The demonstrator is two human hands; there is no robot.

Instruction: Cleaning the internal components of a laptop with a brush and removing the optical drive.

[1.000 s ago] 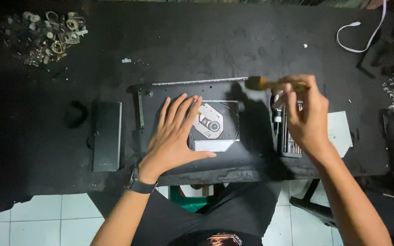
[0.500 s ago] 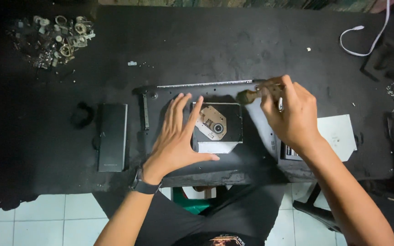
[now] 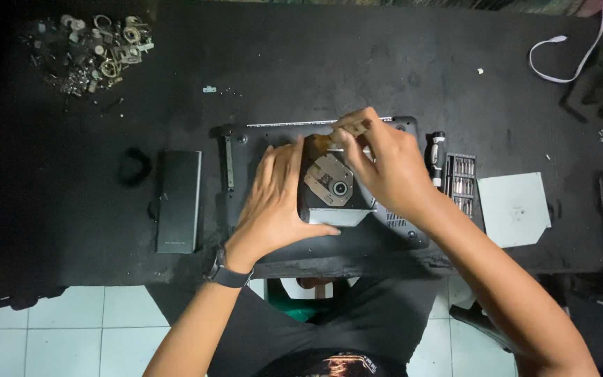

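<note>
1. Head view: the left hand lies flat, fingers spread, on the upturned black laptop at the near edge of the desk. Its thumb runs along the near side of the optical drive, touching it. The fingers are apart and grip nothing.
2. The right hand has its fingers pinched together on a small brush with a pale wooden handle. The brush lies across the far edge of the drive; its bristles sit just beside the left fingertips.
3. The drive sits in the middle of the laptop, between the two hands. Its underside faces up, showing a tan plate and a round hub. A pale label strip shows at its near edge.
4. A thin metal strip runs along the far edge of the laptop.
5. A black oblong battery lies on the desk left of the laptop, close but apart. A small black loop lies left of that.
6. A case of screwdriver bits rests just right of the laptop, with a driver handle beside it. A grey metal plate lies further right.
7. A heap of small metal parts sits in the far left corner of the desk. A white cable curls in the far right corner.
8. A dark watch is on the left wrist.
</note>
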